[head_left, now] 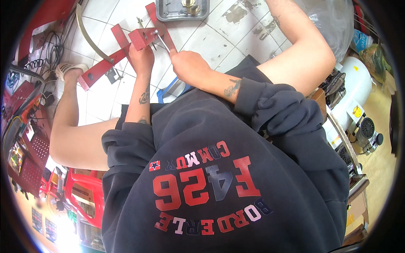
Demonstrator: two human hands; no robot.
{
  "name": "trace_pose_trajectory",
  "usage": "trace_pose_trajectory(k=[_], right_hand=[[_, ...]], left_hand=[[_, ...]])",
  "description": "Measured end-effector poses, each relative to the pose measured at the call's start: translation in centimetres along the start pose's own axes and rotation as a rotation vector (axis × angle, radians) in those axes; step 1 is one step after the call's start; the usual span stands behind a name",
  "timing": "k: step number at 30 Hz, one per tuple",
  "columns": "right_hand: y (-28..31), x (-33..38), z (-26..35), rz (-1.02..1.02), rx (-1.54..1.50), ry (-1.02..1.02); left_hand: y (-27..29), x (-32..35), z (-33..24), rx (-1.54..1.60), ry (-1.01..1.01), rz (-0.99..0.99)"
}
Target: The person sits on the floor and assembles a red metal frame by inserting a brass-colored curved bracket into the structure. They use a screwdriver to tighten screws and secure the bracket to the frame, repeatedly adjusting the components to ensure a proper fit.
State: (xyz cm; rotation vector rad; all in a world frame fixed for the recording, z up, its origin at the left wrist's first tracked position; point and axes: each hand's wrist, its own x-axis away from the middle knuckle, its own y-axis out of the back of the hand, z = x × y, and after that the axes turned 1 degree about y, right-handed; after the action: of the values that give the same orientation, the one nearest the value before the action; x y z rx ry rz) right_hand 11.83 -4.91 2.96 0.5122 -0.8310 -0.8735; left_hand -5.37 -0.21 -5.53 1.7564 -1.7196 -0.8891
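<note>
On the tiled floor [223, 40], the red frame [142, 38] lies in front of the person, a little to the left, between the spread legs. A curved metal strip [86, 36] rises from its left beam. Beyond it, at the top edge, there is a grey tray [171, 12] with a brass-coloured part [192, 7] inside. Nearer to the body, a blue thing [168, 90] is partly covered by the dark sweater [190, 122]. Black cables [52, 46] lie to the left; a clear bag [331, 25] and a white tank [350, 88] are on the right.

The left hand [142, 58] reaches straight forward and its fingers are closed around the frame, hiding a part of it. The right hand [188, 65] comes in slantwise from the right, its fingers wrapped around a silvery tool [163, 43]. The tool's far end is at a bolt [156, 32] on the frame; I cannot tell how firmly they fit.
</note>
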Motion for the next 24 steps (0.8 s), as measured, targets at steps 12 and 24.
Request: trace_pose_trajectory(k=[12,24], right_hand=[[-0.2,-1.1,-1.2,-0.009,-0.134,0.017],[0.3,0.4,-0.2,0.101,-0.237,-0.121]], left_hand=[[-0.3,0.0,0.7,-0.137,-0.06,-0.013],[-0.4,0.0,0.8,-0.099,-0.093,-0.039]])
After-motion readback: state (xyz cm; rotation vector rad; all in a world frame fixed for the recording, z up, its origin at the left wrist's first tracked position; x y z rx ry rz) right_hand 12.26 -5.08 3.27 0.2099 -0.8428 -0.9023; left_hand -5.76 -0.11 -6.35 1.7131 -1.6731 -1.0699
